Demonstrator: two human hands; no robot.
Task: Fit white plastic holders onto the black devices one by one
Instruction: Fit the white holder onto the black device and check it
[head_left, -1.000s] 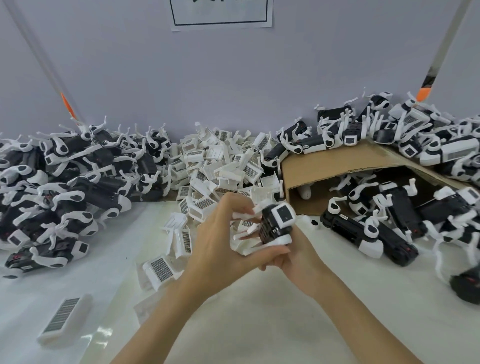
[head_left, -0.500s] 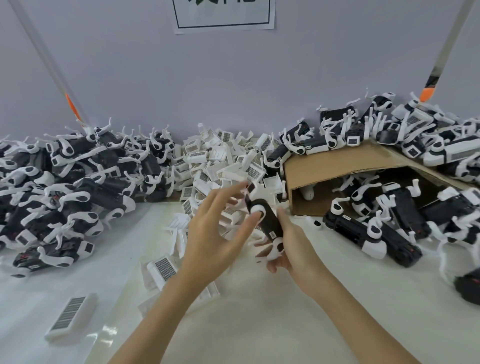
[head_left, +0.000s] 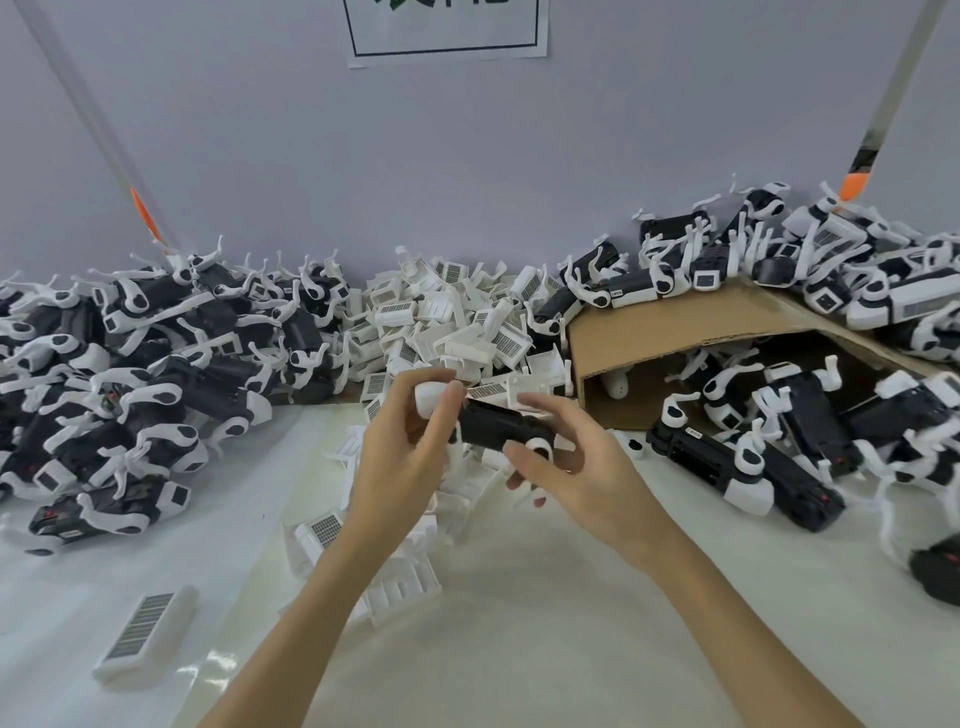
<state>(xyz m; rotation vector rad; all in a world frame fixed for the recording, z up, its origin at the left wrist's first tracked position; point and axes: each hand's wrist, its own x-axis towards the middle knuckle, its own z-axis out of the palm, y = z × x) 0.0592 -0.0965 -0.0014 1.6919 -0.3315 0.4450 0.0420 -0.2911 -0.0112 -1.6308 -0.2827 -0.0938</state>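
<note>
Left hand (head_left: 402, 457) curled round the white-capped end of one black device (head_left: 493, 427), thumb and fingertips pinching that end from above. Right hand (head_left: 576, 467) cupped under and round the other end of the same device, thumb across its near side beside a round white fitting (head_left: 540, 448), upper fingers arched loosely over the top. Device held level between both grips, off the bench (head_left: 519, 623), lengthwise from left grip to right grip. Possibly a white plastic holder already seated on it, though hard to tell where fingers cover the body.

Directly beyond the grips, a heap of loose white holders (head_left: 457, 322), many with barcode labels, spilling down under the hands. Below the left wrist, a few more holders (head_left: 400, 587) lying flat on the bench. Further out on the left-grip side, a large pile of black devices with white fittings (head_left: 130, 374). Nearer the body on that side, well apart from the rest, a single white barcoded piece (head_left: 145, 631). On the right-grip side, an opened cardboard box (head_left: 691, 322) lying on its side, more black-and-white devices (head_left: 769, 441) spilling from its mouth and stacked on its top. Beyond everything, a pale wall with a framed paper notice (head_left: 447, 31).
</note>
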